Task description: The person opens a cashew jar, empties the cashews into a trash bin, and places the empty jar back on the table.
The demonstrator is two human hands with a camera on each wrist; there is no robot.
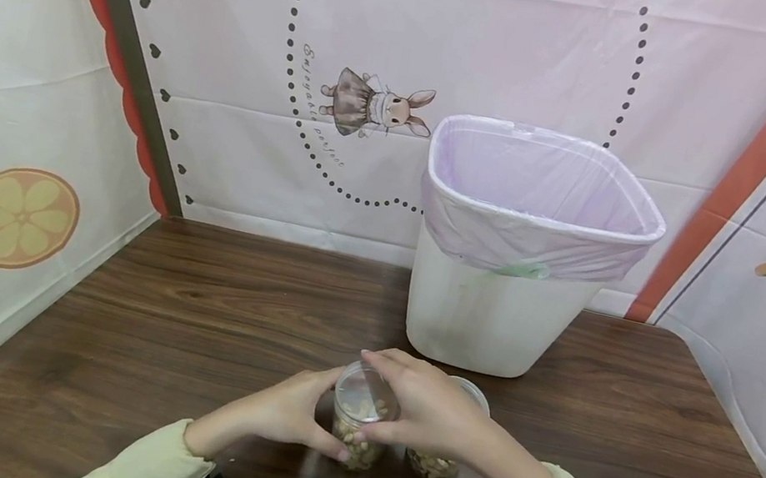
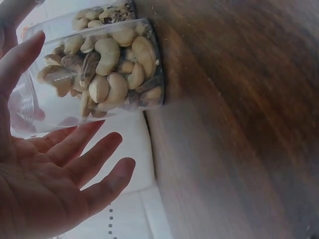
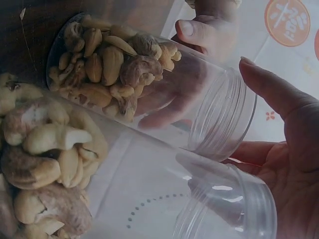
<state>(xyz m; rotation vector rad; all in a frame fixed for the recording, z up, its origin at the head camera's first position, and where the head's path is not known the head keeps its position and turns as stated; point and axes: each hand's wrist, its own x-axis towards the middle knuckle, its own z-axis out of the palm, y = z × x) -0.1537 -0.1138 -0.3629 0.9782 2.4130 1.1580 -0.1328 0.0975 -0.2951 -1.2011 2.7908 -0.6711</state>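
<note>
Near the front edge of the dark wood-grain worktop point(image 1: 205, 302), at about six o'clock from where the person sits, two clear plastic jars part-filled with cashews and mixed nuts stand side by side. The left hand point(image 1: 289, 414) is cupped against the side of the nearer clear plastic jar point(image 1: 362, 422), thumb on the front wall and fingers round the far side, a loose curved grip rather than a squeeze. The right hand point(image 1: 425, 415) arches over the top, fingertips on that jar's open rim and palm covering the mouth of the second clear jar point(image 1: 435, 465) just beside it at three o'clock; how tightly it holds, I cannot tell.

The held jar stands upright, long axis vertical, mouth up, no lid visible. The nuts fill only the lower part, so I judge it light and bottom-weighted, steady while upright. The wall looks thin, smooth and rigid: likely slippery, and best taken round the middle of the barrel, below the threaded neck, not by the rim. Tipped, the loose nuts would slide and spill quickly.

Farther back, at one o'clock, a white plastic waste bin point(image 1: 483, 323) with a pale lilac liner stands on the worktop. Behind it hangs a pink cloth backdrop point(image 1: 234, 36) printed with a rabbit.
</note>
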